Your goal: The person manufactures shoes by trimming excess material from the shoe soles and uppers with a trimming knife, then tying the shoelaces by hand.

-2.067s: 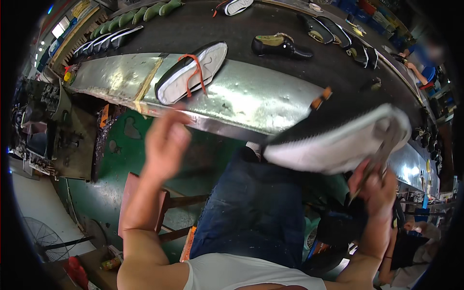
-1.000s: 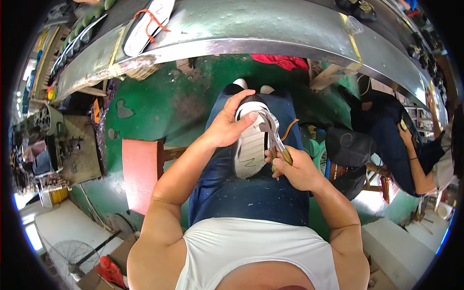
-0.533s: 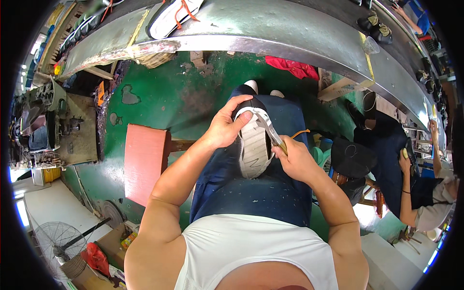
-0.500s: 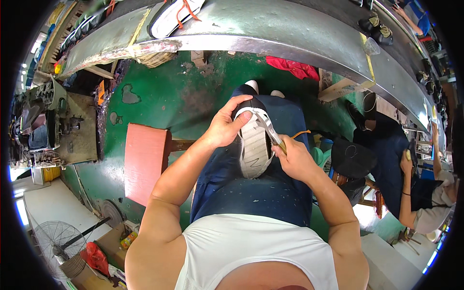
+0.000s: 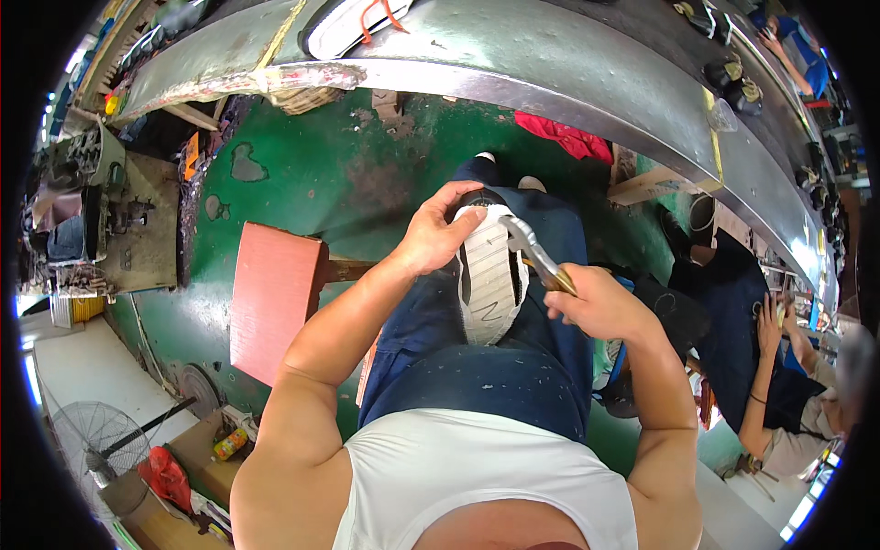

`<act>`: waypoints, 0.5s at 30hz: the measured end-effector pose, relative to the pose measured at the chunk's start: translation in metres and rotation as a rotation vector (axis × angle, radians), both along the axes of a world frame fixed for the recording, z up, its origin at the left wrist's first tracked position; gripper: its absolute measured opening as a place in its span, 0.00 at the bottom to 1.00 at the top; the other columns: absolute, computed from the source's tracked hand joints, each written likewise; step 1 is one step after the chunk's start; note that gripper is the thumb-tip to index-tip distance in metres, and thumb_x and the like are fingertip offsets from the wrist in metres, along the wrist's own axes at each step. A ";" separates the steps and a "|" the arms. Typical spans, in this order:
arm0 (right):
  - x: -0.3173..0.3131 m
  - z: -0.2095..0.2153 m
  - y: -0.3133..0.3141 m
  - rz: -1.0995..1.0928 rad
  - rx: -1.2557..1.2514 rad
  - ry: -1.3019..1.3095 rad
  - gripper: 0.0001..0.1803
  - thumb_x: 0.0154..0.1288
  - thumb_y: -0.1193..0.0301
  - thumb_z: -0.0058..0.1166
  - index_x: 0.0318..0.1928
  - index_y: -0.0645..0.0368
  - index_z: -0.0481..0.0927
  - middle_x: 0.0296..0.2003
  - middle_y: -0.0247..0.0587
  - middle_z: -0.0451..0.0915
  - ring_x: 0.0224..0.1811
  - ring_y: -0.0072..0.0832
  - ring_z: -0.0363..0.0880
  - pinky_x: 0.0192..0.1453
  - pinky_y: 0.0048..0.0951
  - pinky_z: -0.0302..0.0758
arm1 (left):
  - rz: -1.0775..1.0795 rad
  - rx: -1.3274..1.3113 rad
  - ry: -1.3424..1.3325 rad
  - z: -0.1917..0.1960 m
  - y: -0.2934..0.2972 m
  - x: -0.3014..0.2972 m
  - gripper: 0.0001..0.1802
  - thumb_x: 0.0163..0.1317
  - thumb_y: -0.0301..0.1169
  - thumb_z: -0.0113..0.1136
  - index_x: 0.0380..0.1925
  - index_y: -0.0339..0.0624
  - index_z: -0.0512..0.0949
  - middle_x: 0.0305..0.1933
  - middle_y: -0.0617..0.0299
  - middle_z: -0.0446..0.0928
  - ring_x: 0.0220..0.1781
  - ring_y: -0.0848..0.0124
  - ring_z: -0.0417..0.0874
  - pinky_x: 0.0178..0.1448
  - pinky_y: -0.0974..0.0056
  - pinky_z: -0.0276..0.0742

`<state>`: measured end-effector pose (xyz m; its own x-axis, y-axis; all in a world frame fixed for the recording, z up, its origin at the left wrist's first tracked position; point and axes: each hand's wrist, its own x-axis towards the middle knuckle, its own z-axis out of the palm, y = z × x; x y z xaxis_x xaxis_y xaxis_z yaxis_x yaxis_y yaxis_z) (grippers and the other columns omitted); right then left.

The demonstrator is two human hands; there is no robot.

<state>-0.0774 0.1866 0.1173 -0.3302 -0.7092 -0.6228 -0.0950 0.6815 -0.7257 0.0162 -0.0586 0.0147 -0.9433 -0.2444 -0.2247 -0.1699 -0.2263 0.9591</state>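
A shoe upper on its last rests bottom up across my lap, its pale, ribbed underside facing me with a dark zigzag mark near the lower end. My left hand is closed around its far end, thumb pressed on the white edge and fingers over the dark material. A pair of metal pincers is gripped in my right hand at the right of the shoe. Their curved head lies over the shoe's right edge in this view; whether it touches cannot be made out.
A long metal bench crosses ahead, carrying a white shoe with orange laces. To my left stands a reddish box-like block. A wire fan is at lower left. A co-worker sits close on my right.
The pincers have lifted and swung away from the shoe's far end toward the right, along with my right hand. My left hand keeps its hold on the shoe.
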 end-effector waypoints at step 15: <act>0.053 -0.111 0.002 -0.526 -0.259 0.311 0.24 0.63 0.58 0.67 0.42 0.66 0.74 0.30 0.41 0.81 0.27 0.28 0.82 0.35 0.32 0.79 | 0.019 -0.281 -0.309 0.007 0.056 0.066 0.41 0.60 0.23 0.50 0.74 0.29 0.52 0.75 0.35 0.58 0.79 0.49 0.59 0.80 0.60 0.54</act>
<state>-0.0246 0.1882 0.0060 -0.8101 -0.5185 -0.2736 -0.0287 0.5011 -0.8649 0.0819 -0.0023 0.0218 -0.8365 -0.3529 -0.4191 -0.4582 0.0309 0.8883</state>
